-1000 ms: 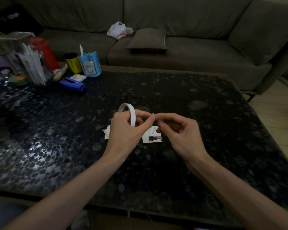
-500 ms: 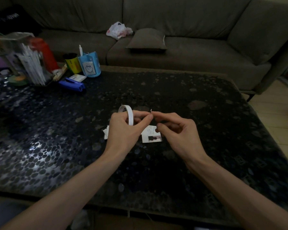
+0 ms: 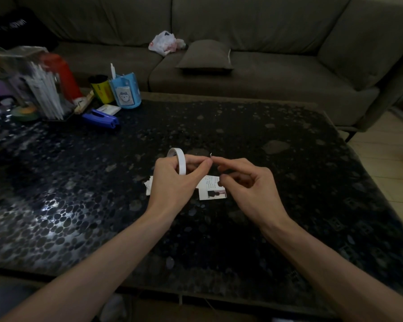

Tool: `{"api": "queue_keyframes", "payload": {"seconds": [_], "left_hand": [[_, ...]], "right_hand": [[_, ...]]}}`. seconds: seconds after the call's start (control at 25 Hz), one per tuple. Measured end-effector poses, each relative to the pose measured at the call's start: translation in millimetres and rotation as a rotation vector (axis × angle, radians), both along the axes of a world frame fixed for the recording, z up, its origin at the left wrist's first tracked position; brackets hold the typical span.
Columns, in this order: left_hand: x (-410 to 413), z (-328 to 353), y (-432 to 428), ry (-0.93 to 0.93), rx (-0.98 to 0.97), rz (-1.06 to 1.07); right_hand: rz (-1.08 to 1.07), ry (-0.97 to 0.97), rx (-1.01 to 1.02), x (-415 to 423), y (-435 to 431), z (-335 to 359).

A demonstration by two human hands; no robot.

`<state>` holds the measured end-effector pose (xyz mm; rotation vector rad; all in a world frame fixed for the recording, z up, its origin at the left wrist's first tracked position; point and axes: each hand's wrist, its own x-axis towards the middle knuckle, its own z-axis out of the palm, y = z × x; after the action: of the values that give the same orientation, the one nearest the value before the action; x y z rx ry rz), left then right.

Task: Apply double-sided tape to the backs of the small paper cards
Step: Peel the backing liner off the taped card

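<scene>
With the left hand (image 3: 172, 182), grips the tape roll (image 3: 180, 162) upright above the counter (image 3: 289, 205), thumb tip pressed beside a tiny white tab (image 3: 211, 155) of loose tape end. With the right hand (image 3: 247, 184), no longer pinches that tab as half a second ago: forefinger and thumb parted, holding nothing, forefinger tip just beside the tab, perhaps grazing it, too dim to tell. Points to a grip being re-set, so no strip drawn out yet, no card taped. Leaves the paper cards (image 3: 213, 190) flat on the counter beneath both hands, one printed side up. Farther out, keeps a blue stapler (image 3: 100, 118) and pen holder (image 3: 125, 92) near the far left edge.
</scene>
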<state>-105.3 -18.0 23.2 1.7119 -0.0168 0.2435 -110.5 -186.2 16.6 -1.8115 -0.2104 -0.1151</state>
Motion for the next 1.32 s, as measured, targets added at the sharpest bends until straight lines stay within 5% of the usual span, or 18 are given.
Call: {"api": "queue_keyframes", "payload": {"seconds": [1.32], "left_hand": [[2.2, -2.2, 3.2, -0.005, 0.027, -0.009]], "right_hand": [[0.029, 0.016, 0.038, 1.3, -1.4, -3.1]]}}
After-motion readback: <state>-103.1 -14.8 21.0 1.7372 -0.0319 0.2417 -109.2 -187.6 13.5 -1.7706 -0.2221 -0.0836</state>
